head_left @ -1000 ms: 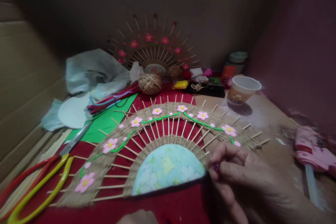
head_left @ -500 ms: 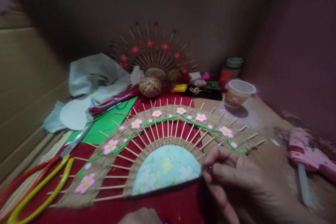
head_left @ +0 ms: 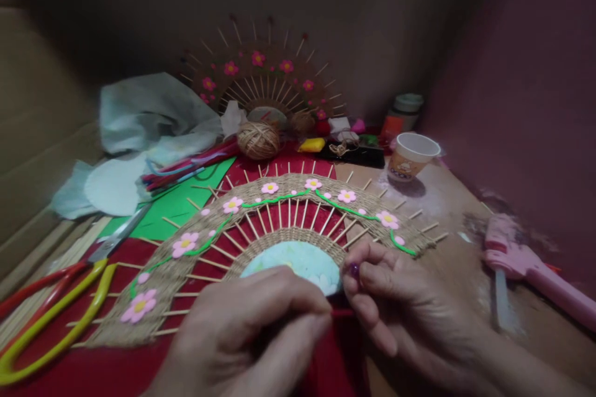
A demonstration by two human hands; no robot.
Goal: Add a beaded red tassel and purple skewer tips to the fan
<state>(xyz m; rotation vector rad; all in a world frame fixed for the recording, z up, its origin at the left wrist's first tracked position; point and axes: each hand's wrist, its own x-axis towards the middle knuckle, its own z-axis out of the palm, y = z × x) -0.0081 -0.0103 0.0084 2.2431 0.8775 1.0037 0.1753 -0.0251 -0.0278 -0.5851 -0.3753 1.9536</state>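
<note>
Right hand [head_left: 405,298], lower right of frame: thumb and forefinger pinching a small purple bead [head_left: 354,270], just beside the right end of the blue centre [head_left: 310,259] of the woven fan [head_left: 288,237]. Left hand [head_left: 251,329], bottom centre: thumb and finger tips narrowed together, can't tell if anything is between them; it blocks part of the fan's lower edge. Fan spans mid-frame, pink flowers [head_left: 185,245] along its outer band, mostly over red cloth [head_left: 338,353], right end over bare desk [head_left: 454,279]. Scissors [head_left: 100,254] at lower left, twine ball [head_left: 258,139] beyond the fan near centre, cup [head_left: 412,158] upright right of that, pink glue gun [head_left: 510,254] at far right. Second fan [head_left: 258,59] stands dim, upper centre.
</note>
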